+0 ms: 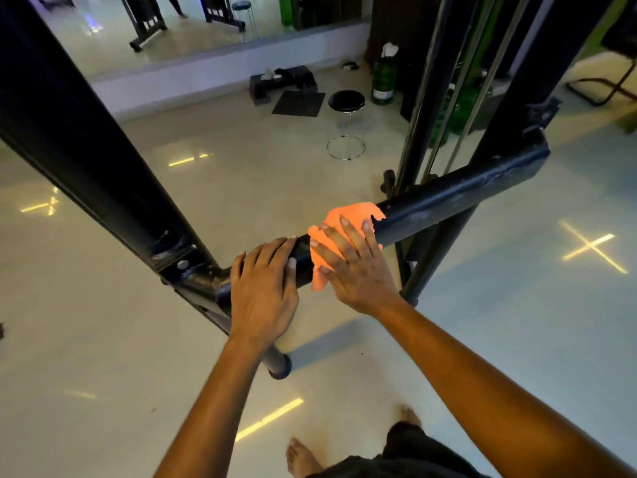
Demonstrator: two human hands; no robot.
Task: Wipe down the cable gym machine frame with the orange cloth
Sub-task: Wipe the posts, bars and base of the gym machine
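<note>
A black horizontal crossbar [458, 196] of the cable machine frame runs from the left upright [69, 139] to the right upright [510, 108]. The orange cloth [351, 215] lies draped over the bar near its middle. My right hand [355, 267] presses flat on the cloth with its fingers spread and straight. Just left of it, my left hand [263, 288] rests on the bare bar, fingers laid over the top of it.
A black round stool [346, 101] with a chrome ring base stands on the pale floor beyond the bar. A dark mat [299, 103], black boxes and a green water jug [384, 81] lie near the mirror wall. Steel guide rods [448, 98] rise at right. My bare feet stand below.
</note>
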